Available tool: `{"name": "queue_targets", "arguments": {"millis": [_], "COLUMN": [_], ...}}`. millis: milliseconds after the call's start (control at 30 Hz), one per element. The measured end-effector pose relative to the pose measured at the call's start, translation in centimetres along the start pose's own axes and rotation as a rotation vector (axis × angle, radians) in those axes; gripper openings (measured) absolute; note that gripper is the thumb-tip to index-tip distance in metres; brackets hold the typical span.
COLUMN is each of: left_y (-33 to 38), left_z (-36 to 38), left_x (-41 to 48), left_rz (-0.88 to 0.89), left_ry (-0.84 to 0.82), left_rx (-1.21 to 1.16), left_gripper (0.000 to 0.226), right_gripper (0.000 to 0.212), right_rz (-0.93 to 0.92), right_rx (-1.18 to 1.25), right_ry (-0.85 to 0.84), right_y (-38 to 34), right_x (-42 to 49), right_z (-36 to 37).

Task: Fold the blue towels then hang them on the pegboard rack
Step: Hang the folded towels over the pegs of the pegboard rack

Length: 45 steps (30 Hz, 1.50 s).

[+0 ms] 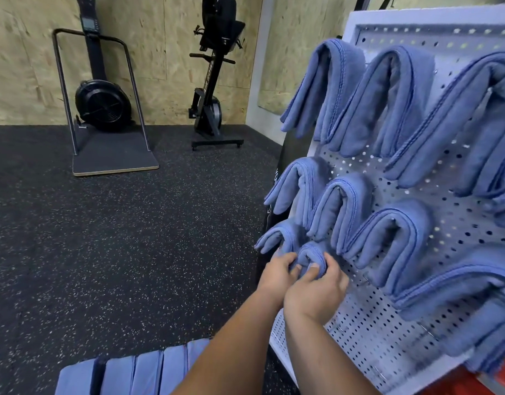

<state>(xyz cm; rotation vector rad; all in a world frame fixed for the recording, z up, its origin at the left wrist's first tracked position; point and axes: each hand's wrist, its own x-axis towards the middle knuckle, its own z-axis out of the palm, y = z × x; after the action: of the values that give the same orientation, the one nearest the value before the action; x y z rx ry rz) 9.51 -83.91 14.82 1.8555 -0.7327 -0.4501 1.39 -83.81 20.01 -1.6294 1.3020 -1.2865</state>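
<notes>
Pinched between left hand (277,269) and right hand (317,289): folded blue towel (311,252), at 5 o'clock, low on pegboard rack (374,332). Probably soft, light, floppy; best gripped beside the top fold

Pegboard (374,337) at frame right, towels (388,104) hung across it; left hand (277,273) and right hand (317,292) grip the lowest towel (311,252), lower centre; mat (131,372) on the floor (103,238) below, exercise machines (100,104) upper left

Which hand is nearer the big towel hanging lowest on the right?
Right. The right hand is left of the big towel; the left hand is farther left, across the small towel both grip.
</notes>
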Motion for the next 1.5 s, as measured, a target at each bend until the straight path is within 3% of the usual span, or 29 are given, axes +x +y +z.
{"name": "queue_targets", "arguments": {"millis": [200,467,567,767,1133,1500], "left_y": [-0.8,-2.5,-3.8,-7.2,-13.6,-23.7], "left_z": [0.4,-1.1,-2.5,-6.3,-12.8,-18.5], "left_x": [-0.9,-4.3,-5.8,-9.7,-18.7,-26.1], "left_rz": [-0.051,-0.032,-0.062,-0.143,-0.352,-0.612], "left_ry": [-0.006,-0.112,-0.121,-0.081,0.014,0.058], "left_rx": [-0.001,0.161,0.196,0.188,0.202,0.364], "left_gripper": [0.041,0.005,0.025,0.026,0.029,0.044], "right_gripper": [0.032,0.031,0.031,0.035,0.041,0.038], "right_rz": [-0.027,-0.064,-0.063,-0.063,-0.045,-0.022], "right_rx": [-0.021,-0.067,-0.070,-0.061,-0.138,-0.262], "right_ry": [-0.019,-0.037,-0.052,-0.079,-0.259,-0.585], "right_y": [1.0,2.1,2.3,2.2,4.0,8.3], "right_x": [0.3,-0.2,-0.8,-2.7,-8.4,-18.9], "right_z": [0.0,-0.6,-0.9,-1.8,-1.8,3.8]}}
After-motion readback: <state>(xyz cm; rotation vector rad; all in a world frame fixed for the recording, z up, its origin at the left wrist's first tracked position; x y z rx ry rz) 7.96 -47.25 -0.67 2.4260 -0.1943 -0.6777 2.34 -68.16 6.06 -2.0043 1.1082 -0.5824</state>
